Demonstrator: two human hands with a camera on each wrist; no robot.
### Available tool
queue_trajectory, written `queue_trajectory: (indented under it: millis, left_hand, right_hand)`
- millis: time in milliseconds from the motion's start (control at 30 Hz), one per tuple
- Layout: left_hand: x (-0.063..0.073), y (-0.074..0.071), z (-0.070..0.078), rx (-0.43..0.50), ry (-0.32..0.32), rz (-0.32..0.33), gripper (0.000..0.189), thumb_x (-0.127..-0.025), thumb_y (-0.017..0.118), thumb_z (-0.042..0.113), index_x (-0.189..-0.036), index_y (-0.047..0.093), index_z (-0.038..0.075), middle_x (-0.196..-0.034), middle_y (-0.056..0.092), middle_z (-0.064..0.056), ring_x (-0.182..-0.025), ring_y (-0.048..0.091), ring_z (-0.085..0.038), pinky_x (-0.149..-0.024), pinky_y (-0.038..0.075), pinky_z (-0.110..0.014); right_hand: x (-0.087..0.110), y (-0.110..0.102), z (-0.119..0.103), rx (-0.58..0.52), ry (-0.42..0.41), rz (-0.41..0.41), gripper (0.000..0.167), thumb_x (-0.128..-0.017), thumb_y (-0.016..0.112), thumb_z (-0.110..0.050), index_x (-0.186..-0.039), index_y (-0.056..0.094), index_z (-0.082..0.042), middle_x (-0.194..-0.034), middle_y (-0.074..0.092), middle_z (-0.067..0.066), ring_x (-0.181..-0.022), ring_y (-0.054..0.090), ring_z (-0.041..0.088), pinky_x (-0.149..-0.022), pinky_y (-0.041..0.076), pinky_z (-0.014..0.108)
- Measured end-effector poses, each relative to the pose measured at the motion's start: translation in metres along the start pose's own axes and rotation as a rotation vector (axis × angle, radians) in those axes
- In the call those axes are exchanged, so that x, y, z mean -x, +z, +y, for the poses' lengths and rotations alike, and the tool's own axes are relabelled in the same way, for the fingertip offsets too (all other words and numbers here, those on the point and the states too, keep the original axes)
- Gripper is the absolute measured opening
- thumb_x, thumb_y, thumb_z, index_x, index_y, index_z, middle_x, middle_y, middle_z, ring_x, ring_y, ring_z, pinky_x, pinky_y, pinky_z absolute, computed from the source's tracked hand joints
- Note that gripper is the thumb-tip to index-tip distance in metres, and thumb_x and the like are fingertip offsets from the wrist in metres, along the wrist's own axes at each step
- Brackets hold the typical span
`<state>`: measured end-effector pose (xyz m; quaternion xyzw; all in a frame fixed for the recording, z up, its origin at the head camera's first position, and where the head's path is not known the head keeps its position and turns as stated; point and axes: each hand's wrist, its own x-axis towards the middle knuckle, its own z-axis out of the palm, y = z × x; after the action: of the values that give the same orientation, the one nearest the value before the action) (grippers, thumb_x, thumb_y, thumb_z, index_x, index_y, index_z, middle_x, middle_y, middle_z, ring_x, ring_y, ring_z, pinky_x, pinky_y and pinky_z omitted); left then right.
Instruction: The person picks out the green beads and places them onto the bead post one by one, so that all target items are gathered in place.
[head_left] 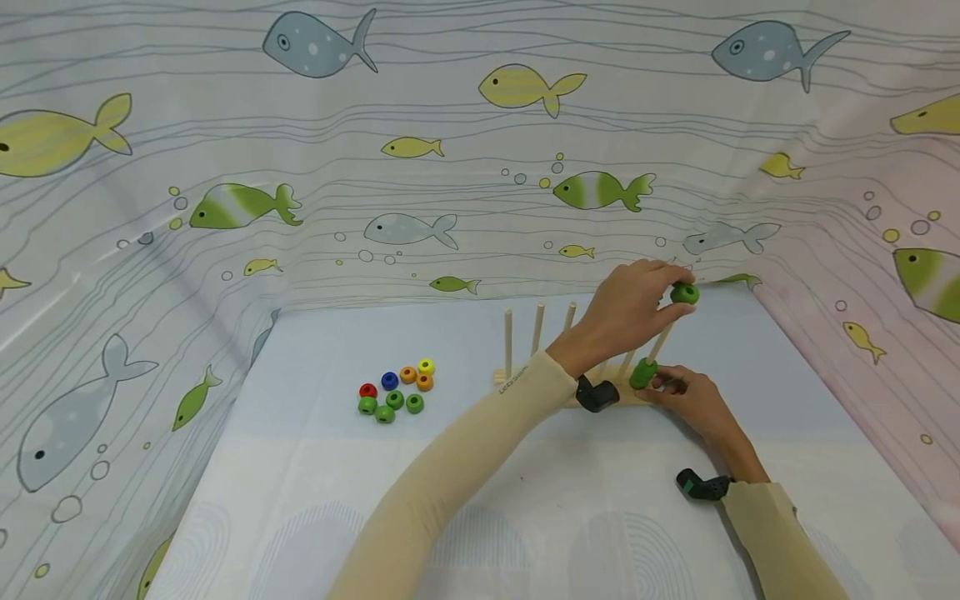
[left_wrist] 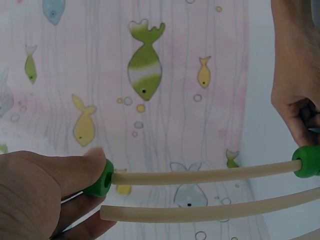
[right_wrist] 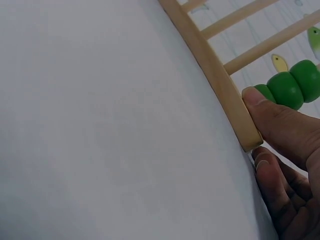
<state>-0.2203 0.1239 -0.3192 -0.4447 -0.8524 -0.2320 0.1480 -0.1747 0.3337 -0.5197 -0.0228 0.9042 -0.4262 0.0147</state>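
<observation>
My left hand (head_left: 633, 304) pinches a green bead (head_left: 684, 293) between thumb and fingers, at the top of the end peg (head_left: 660, 340) of a wooden peg rack. In the left wrist view the hole of the held bead (left_wrist: 102, 181) meets the peg's tip. Lower on that peg several green beads (right_wrist: 290, 89) are stacked against the base (right_wrist: 225, 95). My right hand (head_left: 693, 400) grips the right end of the base, its thumb (right_wrist: 275, 117) on top beside the lowest bead and its fingers curled at the end.
Left of the rack lie several loose beads: red (head_left: 367, 391), blue (head_left: 389, 381), orange (head_left: 408, 375), yellow (head_left: 426, 367) and green (head_left: 385, 414). Other bare pegs (head_left: 508, 343) rise from the rack. A fish-patterned sheet (head_left: 337, 158) stands behind and at both sides.
</observation>
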Motion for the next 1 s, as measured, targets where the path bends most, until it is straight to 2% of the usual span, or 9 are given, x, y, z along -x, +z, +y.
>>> queue_trajectory:
  millis: [200, 400, 633, 833, 1000]
  left_hand:
    - [-0.001, 0.002, 0.0, -0.011, 0.015, 0.004, 0.035, -0.099, 0.071, 0.035, -0.128, 0.068, 0.016, -0.115, 0.073, 0.008, -0.106, 0.065, -0.009, -0.09, 0.046, -0.018]
    - [-0.004, 0.001, 0.001, -0.064, 0.002, -0.036, 0.038, -0.099, 0.071, 0.037, -0.131, 0.068, 0.017, -0.117, 0.073, 0.01, -0.106, 0.065, -0.008, -0.09, 0.047, -0.019]
    - [-0.001, 0.0, -0.002, -0.112, 0.015, -0.064, 0.043, -0.099, 0.07, 0.04, -0.135, 0.067, 0.017, -0.127, 0.071, 0.006, -0.112, 0.065, -0.012, -0.091, 0.048, -0.022]
    - [0.003, -0.008, -0.003, -0.1, 0.031, -0.048, 0.04, -0.1, 0.069, 0.039, -0.133, 0.068, 0.017, -0.125, 0.071, 0.007, -0.112, 0.065, -0.01, -0.088, 0.047, -0.021]
    - [0.012, -0.022, -0.007, -0.097, 0.021, -0.037, 0.039, -0.101, 0.068, 0.038, -0.134, 0.067, 0.018, -0.126, 0.071, 0.007, -0.115, 0.063, -0.011, -0.093, 0.046, -0.024]
  right_hand:
    - [-0.001, 0.0, -0.001, -0.006, -0.001, -0.005, 0.063, -0.091, 0.078, -0.046, -0.135, 0.064, -0.002, -0.11, 0.065, 0.011, -0.092, 0.056, 0.023, -0.076, 0.047, 0.03]
    - [0.0, -0.001, -0.001, 0.002, -0.001, -0.008, 0.063, -0.092, 0.077, -0.045, -0.135, 0.064, -0.001, -0.11, 0.065, 0.011, -0.092, 0.057, 0.023, -0.076, 0.047, 0.03]
    - [0.0, -0.001, -0.001, 0.009, -0.01, -0.006, 0.059, -0.092, 0.078, -0.043, -0.131, 0.065, -0.001, -0.107, 0.066, 0.011, -0.089, 0.058, 0.023, -0.074, 0.047, 0.03]
    - [0.0, -0.001, 0.0, 0.013, 0.01, -0.005, 0.056, -0.091, 0.079, -0.045, -0.124, 0.067, -0.002, -0.101, 0.066, 0.011, -0.087, 0.056, 0.023, -0.072, 0.046, 0.03]
    - [0.001, -0.001, -0.002, 0.021, 0.008, -0.007, 0.06, -0.091, 0.078, -0.045, -0.129, 0.065, 0.0, -0.102, 0.067, 0.011, -0.087, 0.057, 0.022, -0.071, 0.047, 0.03]
